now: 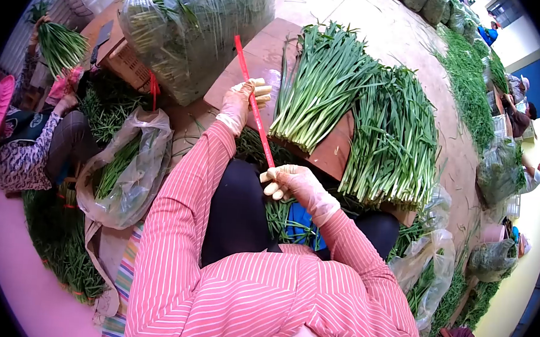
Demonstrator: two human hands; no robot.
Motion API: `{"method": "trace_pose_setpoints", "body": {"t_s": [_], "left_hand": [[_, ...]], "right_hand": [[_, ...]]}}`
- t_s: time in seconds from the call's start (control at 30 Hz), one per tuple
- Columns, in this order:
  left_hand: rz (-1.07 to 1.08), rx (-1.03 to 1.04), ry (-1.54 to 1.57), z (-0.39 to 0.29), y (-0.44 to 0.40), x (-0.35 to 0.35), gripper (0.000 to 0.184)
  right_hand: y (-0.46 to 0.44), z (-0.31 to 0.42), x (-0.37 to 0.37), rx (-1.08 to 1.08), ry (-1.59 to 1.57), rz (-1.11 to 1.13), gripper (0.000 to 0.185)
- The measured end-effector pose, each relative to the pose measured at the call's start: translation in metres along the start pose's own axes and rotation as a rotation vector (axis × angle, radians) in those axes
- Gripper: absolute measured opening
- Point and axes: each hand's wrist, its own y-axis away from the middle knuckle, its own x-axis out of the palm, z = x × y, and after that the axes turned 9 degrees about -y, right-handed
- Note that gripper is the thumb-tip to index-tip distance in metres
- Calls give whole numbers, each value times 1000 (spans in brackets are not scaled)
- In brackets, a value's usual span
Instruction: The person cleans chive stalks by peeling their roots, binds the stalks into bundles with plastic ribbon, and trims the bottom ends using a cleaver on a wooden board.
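A narrow red strip (261, 130) with small print on it stretches slantwise between my hands. My left hand (237, 103), in a thin pale glove with bare-looking fingertip covers, grips it near its upper end. Lower down and to the right, my right hand (303, 186) pinches the other end, also gloved. Just beyond them, a pile of garlic chives (322, 87) lies on a brown board (335, 149), pale stem ends toward me. A second pile of garlic chives (392, 139) is beside it on the right, nearer my right forearm.
A large plastic-wrapped bale of greens (210, 39) stands at the back left. Left of my arm sits an open plastic bag (128, 183) with greens inside. Another person (27, 145) works at far left. More people and heaps of greens (463, 88) line the right side.
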Motion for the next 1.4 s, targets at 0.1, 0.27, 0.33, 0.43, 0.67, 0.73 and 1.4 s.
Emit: {"method": "trace_pose_setpoints", "body": {"t_s": [0.1,0.27,0.33,0.43,0.67,0.73,1.4], "left_hand": [[2,-32,62,21,-19,-8,38],[-552,312,-942,40,-35,-25,57],[-655,478,-1258,27,-25,-26,68],[-398,650,-1543,33,-28,-28,65],[-25,553,-1813,45,-31,-17,62],[-3,530,-1822,48,-33,-18,63],[-113,784,-1669,34,-64,-32,48]], "right_hand": [[-13,-6,-4,0,-30,-32,28],[-35,-10,-11,26,-79,-76,26],[-44,-12,-15,31,-61,-101,25],[-52,-12,-17,36,-28,-117,26],[-70,-12,-21,104,19,-113,29],[-76,-19,-25,125,19,-109,30],[-32,36,-135,-455,-373,-350,32]]}}
